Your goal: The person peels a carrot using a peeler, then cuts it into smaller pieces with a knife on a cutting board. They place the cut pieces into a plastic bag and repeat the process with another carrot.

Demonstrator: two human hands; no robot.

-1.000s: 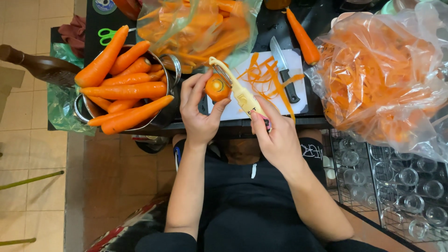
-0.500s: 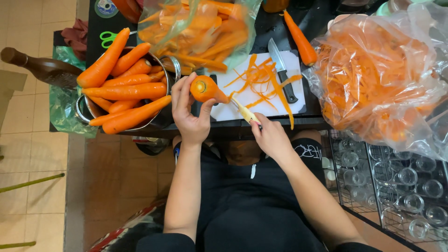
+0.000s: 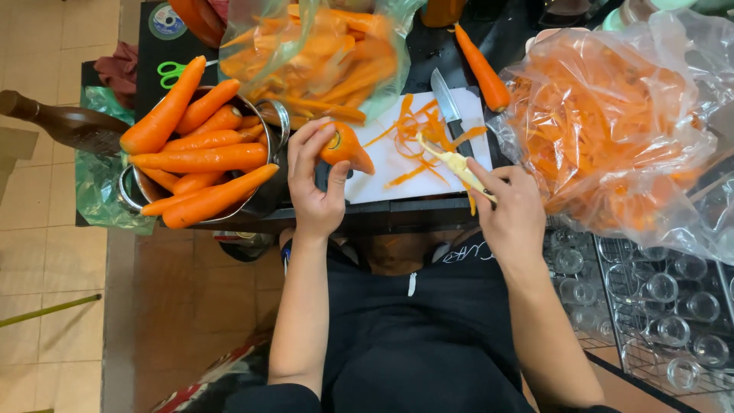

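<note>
Over the near edge of the white cutting board [image 3: 397,172], the left hand [image 3: 315,183] grips a short carrot [image 3: 348,147], fingers curled round its thick end, the tapered tip pointing toward the board's middle. The right hand [image 3: 514,210] is closed round the handle of a pale yellow peeler [image 3: 453,162], whose blade end reaches out over the board, apart from the carrot. Thin orange peelings [image 3: 417,130] lie scattered across the board. A knife [image 3: 449,111] rests at the board's right side, its blade pointing away from the person. Beside the left hand stands a metal pot [image 3: 264,195] heaped with whole carrots [image 3: 200,160]. A clear bag of carrots [image 3: 321,53] sits behind the board, and a larger clear bag of peelings [image 3: 612,130] bulges just beside the right hand. One loose carrot [image 3: 480,67] lies past the knife. Green-handled scissors [image 3: 174,73] lie behind the pot.
</note>
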